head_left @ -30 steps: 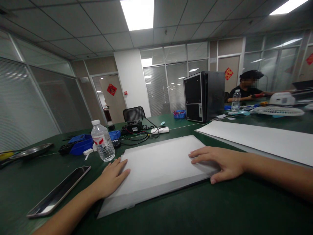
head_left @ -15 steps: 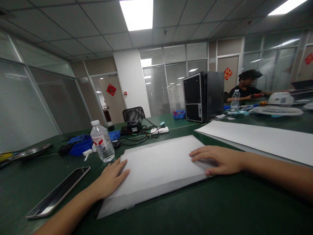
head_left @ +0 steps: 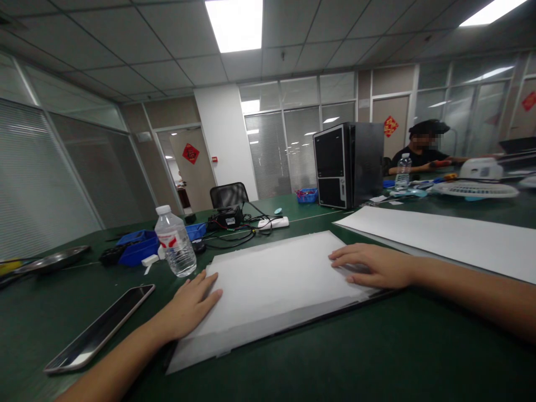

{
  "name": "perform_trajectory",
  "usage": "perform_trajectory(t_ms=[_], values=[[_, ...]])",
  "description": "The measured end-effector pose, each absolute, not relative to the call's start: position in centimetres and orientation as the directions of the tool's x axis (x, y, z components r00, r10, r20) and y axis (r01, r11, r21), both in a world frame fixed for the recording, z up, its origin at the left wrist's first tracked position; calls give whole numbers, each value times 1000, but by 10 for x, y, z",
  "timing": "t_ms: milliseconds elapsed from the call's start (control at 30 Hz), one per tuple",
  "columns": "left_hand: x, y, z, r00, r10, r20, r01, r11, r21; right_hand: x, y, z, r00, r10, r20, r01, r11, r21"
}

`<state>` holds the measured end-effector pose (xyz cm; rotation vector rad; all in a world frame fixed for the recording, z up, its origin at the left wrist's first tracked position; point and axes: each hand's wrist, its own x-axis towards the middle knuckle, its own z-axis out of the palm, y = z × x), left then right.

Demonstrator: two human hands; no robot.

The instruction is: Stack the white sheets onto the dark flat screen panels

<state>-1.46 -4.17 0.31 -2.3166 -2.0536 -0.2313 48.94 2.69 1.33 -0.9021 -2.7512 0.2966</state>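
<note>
A stack of thin white sheets [head_left: 268,279] lies on the green table, its near edge showing a greyer strip and a dark layer underneath. My left hand [head_left: 195,301] rests flat on the stack's left edge with its fingers spread. On the right side, my right hand [head_left: 372,267] is open over the sheets, its fingertips at or just above the surface. Whether they touch it, I cannot tell. Neither hand grips anything. Just beyond my left hand stands a clear water bottle [head_left: 175,245] with a white cap. To the left of my forearm lies a phone [head_left: 103,329], screen up.
Blue trays [head_left: 140,251], a black device [head_left: 226,218] with cables and a white power strip [head_left: 273,223] lie behind the sheets. A computer tower [head_left: 347,164] stands at the back. Larger white panels [head_left: 452,240] lie right. A person [head_left: 419,153] sits beyond a white fan [head_left: 473,188].
My right hand has shifted slightly up and to the right, uncovering the near right corner of the stack. My left hand has stayed in place.
</note>
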Motion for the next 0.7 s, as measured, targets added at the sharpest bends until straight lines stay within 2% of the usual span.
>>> perform_trajectory(t_ms=[133,700], values=[[-14,-42,4,114,984,140,990,-125,71,489,29,13,-779,605,166,566,792,-229],[-10,-45,7,98,990,99,993,-103,50,491,32,10,-765,621,169,577,778,-247]])
